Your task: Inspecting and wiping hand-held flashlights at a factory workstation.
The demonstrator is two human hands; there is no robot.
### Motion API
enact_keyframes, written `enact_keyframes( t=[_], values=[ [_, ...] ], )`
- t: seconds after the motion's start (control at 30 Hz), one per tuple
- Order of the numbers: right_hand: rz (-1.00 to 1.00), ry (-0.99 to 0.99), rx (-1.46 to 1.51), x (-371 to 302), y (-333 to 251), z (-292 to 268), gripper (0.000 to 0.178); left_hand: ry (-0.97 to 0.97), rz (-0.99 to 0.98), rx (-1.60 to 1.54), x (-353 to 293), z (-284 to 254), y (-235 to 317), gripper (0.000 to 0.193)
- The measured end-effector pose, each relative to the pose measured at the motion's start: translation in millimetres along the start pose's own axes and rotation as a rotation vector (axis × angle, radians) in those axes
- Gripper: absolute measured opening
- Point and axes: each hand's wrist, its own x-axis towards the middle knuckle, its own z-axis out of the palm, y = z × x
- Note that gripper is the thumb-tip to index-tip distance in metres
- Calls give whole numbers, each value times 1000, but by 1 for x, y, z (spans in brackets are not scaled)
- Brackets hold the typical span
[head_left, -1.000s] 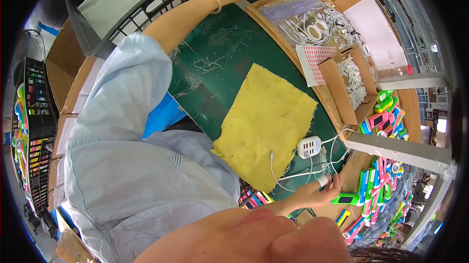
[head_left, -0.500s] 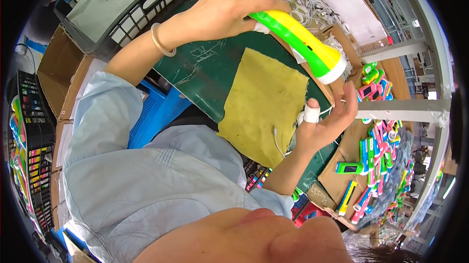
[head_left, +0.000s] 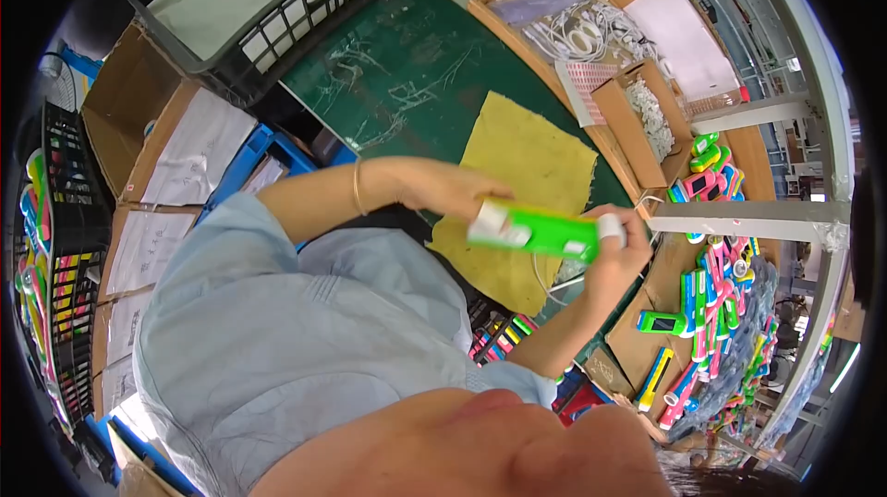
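A green and yellow plastic flashlight (head_left: 554,235) is held sideways above the yellow cloth (head_left: 536,155), slightly smeared by motion. My left hand (head_left: 448,190), with a bracelet at the wrist, is closed on its left end. My right hand (head_left: 617,261) closes round the other end, its thumb wrapped in white tape and lying over the near side. Some fingers of both hands are hidden behind the flashlight. Below it, a thin white cable (head_left: 552,296) lies across the cloth's lower edge, beside my right wrist.
The cloth lies on a green tabletop (head_left: 370,81). A black crate (head_left: 305,21) stands at the far left. Right of centre sit a tray of white cables (head_left: 587,28) and a small box of white parts (head_left: 650,118). Several colourful flashlights (head_left: 707,298) are piled at right, near a grey post (head_left: 748,222).
My left hand has brought the flashlight down and nearer, from above the far table to over the cloth. My right hand, open before, has closed on its other end.
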Motion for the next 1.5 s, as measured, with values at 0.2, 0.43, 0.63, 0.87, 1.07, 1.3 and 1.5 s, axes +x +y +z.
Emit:
enact_keyframes(
  t=[0.2, 0.43, 0.63, 0.87, 1.07, 1.3, 1.5],
  values=[
    [-36, -160, -133, -27, 10, 44, 17, -55, -11, -258, 8, 32, -7, 42],
    [-70, -123, -788, -75, 43, 29, 25, 279, 40, -765, 33, 10, -3, 32],
    [-32, -101, -824, -89, 57, 40, 33, 239, -13, -853, 46, 13, 0, 38],
    [-9, 106, -874, -81, 60, 44, 24, 387, -133, -908, 49, 19, -3, 33],
    [-106, 66, -892, -77, 68, 33, 26, 415, 121, -335, 49, 8, 13, 34],
    [13, 111, -639, -69, 67, 36, 13, 697, 198, 33, 54, -26, 1, 57],
    [-32, 152, -677, -74, 81, 45, 15, 529, 155, -230, 44, -3, 3, 34]
  ],
)
